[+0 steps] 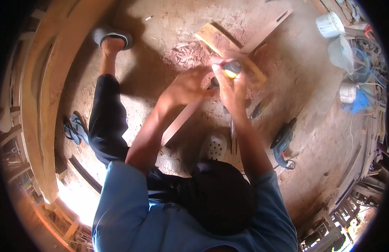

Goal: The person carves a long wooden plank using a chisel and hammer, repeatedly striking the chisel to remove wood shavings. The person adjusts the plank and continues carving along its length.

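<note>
My right hand (233, 86) is wrapped round the yellow and black handle (231, 69) of a hand tool that looks like a chisel. Its rounded butt points up, and its working end is hidden. Under both hands a long wooden plank (182, 122) runs slantwise, with a narrow slot cut near its far end. Close beside the tool, my left hand (188, 86) is over the plank; its fingers are blurred, so their grip is unclear. A shorter board (211, 37) lies crosswise below the plank. Reddish wood shavings (188, 54) are scattered around.
A corded power drill (282, 143) lies on the floor to the right. Flip-flops (76, 128) are at the left, beside large timbers (49, 80). White buckets (330, 25) and tangled cables line the right edge. My clog-shod foot (215, 147) is near the plank.
</note>
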Motion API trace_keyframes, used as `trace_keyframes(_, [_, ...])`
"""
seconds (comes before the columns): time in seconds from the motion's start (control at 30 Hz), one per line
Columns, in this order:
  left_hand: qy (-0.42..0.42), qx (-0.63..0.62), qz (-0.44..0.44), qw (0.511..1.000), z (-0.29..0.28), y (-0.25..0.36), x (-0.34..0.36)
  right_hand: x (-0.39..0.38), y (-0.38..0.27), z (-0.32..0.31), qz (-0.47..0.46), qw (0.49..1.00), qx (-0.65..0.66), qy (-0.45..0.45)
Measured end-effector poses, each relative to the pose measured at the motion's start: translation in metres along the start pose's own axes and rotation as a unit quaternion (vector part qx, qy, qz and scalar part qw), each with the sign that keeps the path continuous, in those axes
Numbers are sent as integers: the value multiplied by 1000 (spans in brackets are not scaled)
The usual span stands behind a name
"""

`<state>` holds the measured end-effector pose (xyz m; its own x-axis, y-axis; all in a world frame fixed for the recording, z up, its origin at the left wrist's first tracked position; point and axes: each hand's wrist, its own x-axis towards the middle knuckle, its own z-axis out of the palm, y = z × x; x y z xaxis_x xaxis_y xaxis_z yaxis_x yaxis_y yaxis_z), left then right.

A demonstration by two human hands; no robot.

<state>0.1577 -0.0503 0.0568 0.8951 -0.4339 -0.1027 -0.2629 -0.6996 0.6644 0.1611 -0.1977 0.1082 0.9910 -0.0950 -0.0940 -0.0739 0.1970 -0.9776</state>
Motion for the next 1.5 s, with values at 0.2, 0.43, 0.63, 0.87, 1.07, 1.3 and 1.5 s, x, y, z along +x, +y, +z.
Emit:
trace_keyframes(0.2, [-23, -190, -348, 918, 58, -31, -99, 7, -116, -97, -266, 947, -78, 160])
trace_keyframes(0.43, [102, -135, -203, 964, 65, -33, -108, 17, 79, -241, -60, 818, -554, 145])
trace_keyframes(0.63, [97, -174, -242, 949, 65, -30, -107, -40, 158, -290, 97, 702, -689, 151])
trace_keyframes(0.87, [256, -87, -131, 954, 44, -7, -93, -28, 142, -216, 43, 789, -600, 125])
trace_keyframes(1.07, [173, -396, -44, 901, 26, 48, -19, -17, 2, -143, 5, 904, -426, -25])
trace_keyframes(1.3, [61, -596, 31, 800, 35, 98, 46, -15, -74, -74, -95, 907, -401, -84])
trace_keyframes(1.5, [23, -415, -22, 909, -5, 89, 41, -58, 34, -120, -53, 946, -299, 116])
